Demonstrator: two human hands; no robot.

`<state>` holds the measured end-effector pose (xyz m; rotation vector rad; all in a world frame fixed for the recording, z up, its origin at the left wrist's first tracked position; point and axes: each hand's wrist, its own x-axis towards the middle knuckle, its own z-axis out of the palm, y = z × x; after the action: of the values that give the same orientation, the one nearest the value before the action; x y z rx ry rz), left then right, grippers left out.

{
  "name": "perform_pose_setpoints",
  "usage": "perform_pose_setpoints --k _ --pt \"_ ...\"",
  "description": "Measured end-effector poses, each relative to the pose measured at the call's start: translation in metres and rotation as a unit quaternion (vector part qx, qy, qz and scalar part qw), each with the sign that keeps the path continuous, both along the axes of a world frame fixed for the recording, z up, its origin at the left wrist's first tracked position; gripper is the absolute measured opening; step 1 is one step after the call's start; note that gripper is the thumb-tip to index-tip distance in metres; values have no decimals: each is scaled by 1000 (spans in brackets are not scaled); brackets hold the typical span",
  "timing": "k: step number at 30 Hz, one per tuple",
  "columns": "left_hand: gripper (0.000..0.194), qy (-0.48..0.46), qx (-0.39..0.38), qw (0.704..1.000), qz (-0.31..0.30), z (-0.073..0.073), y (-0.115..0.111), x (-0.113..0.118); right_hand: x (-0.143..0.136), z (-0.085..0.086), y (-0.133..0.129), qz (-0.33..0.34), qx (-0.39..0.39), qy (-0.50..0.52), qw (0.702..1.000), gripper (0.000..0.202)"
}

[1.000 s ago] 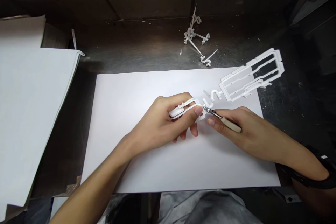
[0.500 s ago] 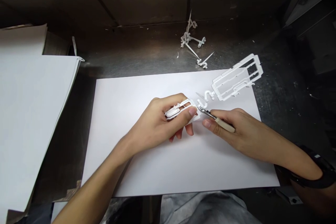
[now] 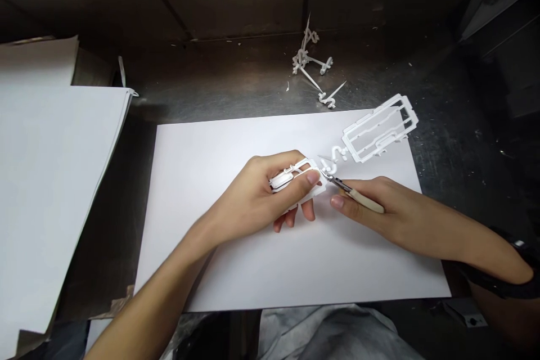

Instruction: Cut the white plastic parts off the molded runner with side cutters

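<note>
free: paper (image 3: 198,163), far-left part | obstacle: white frame (image 3: 386,139) over far-right corner | obstacle: scraps (image 3: 301,60) beyond far edge

Left hand (image 3: 262,196): fingers around a white frame (image 3: 282,180)
Right hand (image 3: 392,219): holds cutters (image 3: 355,193), tips at that frame's end
Second frame (image 3: 387,139): tilted, beyond the right hand
Counter (image 3: 219,84): white paper (image 3: 236,270), plastic scraps (image 3: 302,61) behind it

We saw a white rectangular paper sheet (image 3: 379,273) beneath the left hand (image 3: 264,194) and right hand (image 3: 394,219), on a dark, scuffed metal worktop (image 3: 236,79). Beyond both hands we noticed spiky white plastic scraps (image 3: 301,58); well left of them, large flat white sheets (image 3: 50,191).
</note>
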<state>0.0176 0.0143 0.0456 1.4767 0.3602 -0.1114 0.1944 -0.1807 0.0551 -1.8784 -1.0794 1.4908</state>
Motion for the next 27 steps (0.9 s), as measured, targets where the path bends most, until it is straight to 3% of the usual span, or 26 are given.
perform_pose_setpoints --k 8,13,22,24,27 --pt "18 -22 57 998 -7 -4 -1 0 -3 -11 -3 13 14 -82 996 49" --pt "15 -29 57 998 -1 -4 0 -1 -8 -17 0 -6 51 -119 992 56" --pt "20 -32 52 998 1 -1 2 0 -6 -10 -3 -22 43 -95 994 59" --pt "19 -26 85 996 4 4 7 -2 -2 -9 -5 -41 61 -98 993 59" --pt "18 18 210 977 -16 9 22 -8 2 -11 -8 -89 96 -146 981 57"
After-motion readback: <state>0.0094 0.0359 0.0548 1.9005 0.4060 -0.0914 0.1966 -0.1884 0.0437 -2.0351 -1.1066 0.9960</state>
